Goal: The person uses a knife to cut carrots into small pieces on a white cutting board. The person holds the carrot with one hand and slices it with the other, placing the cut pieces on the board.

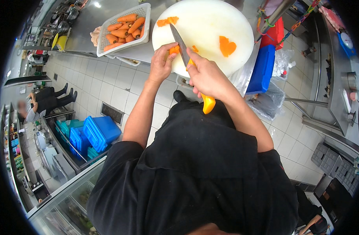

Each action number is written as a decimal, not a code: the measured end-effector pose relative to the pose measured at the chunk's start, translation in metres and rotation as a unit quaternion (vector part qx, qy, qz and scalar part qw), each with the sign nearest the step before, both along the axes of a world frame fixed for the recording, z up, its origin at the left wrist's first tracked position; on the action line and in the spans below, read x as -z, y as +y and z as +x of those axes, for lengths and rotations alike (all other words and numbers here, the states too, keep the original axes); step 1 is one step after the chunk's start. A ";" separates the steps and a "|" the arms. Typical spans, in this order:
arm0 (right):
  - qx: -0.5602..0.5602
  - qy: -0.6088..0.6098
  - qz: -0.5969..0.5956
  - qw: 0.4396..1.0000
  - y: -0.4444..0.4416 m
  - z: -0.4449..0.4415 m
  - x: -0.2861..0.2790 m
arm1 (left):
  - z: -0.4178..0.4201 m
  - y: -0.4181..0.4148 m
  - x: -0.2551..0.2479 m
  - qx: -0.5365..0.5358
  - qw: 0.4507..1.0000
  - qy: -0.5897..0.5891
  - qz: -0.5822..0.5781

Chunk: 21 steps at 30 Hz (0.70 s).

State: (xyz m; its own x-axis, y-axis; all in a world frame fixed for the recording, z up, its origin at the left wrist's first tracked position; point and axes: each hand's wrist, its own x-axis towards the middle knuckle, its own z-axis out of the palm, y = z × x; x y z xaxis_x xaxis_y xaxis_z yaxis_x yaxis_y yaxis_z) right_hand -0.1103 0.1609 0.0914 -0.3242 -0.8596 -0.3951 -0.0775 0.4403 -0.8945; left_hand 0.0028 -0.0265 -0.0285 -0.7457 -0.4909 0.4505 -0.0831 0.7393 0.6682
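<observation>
My right hand (207, 72) grips a kitchen knife by its yellow handle (209, 104), with the thumb and forefinger up near the heel of the blade (179, 41). The blade points away over a round white cutting board (203, 17). Just left of it, my left hand (163, 60) pinches a piece of carrot (174, 50) against the board. A small carrot offcut (195, 48) lies right of the blade. Thin carrot scraps (167, 21) rest near the board's far left edge. On the right side lie flat cut carrot pieces (227, 47).
A white perforated basket (147, 17) of whole carrots stands left of the board on a steel table (85, 29). Beside the table's right edge are a blue bin (260, 70) and a red bin (275, 33). Blue lidded boxes (101, 132) sit lower left. Another person (40, 102) is at far left.
</observation>
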 end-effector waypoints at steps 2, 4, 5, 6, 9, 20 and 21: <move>0.009 -0.022 -0.002 1.000 -0.001 0.000 0.000 | -0.001 0.000 -0.001 -0.002 1.000 0.004 -0.004; 0.014 -0.038 -0.006 0.999 0.000 0.001 0.002 | 0.000 0.000 0.000 -0.002 1.000 0.000 0.001; 0.021 -0.049 -0.010 0.999 0.001 0.001 0.003 | 0.000 -0.001 0.000 -0.001 1.000 -0.001 0.004; 0.028 -0.060 -0.014 0.998 0.002 0.000 0.004 | 0.001 -0.001 0.000 -0.003 1.000 0.000 0.012; 0.065 -0.127 -0.050 0.989 0.009 -0.006 0.011 | 0.002 -0.001 0.003 -0.008 0.998 0.010 0.055; 0.115 -0.354 -0.134 0.918 0.005 -0.009 0.053 | 0.002 -0.004 0.015 -0.007 0.993 0.042 0.108; 0.116 -0.352 -0.136 0.919 0.004 -0.008 0.053 | 0.002 -0.003 0.013 -0.008 0.993 0.040 0.113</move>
